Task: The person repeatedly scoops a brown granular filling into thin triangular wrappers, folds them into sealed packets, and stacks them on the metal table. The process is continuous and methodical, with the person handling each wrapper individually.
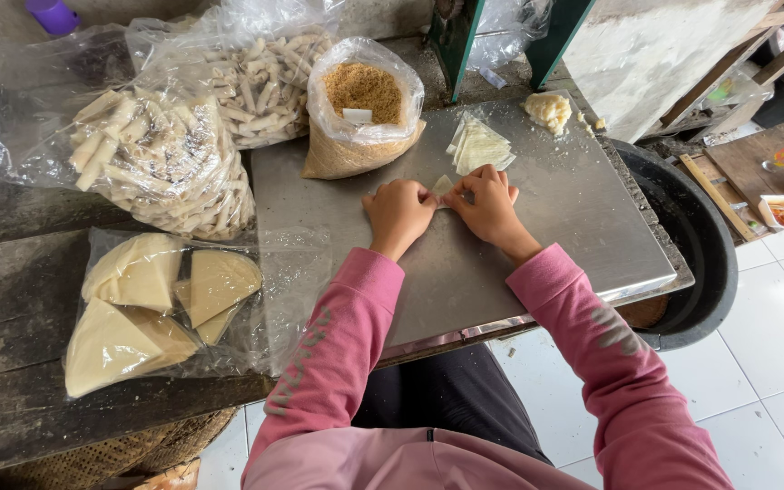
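Surface: metal worktop [555, 236] on a dark wooden table [11, 308]; white tiled floor [773, 363].
Hands: left hand [398, 211] and right hand [485, 204], fingers curled, pinching a small pastry wrapper [443, 185] on the worktop.
Nearby: wrapper stack [479, 145], breadcrumb bag [362, 109].

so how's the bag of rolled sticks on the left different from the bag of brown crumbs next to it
The bag of rolled sticks holds pale, finger-shaped pieces; the bag of brown crumbs holds fine golden-brown grains. The stick bag lies slumped on the wooden bench; the crumb bag stands upright on the metal sheet, its mouth open. The stick bag looks larger. Both are clear plastic.
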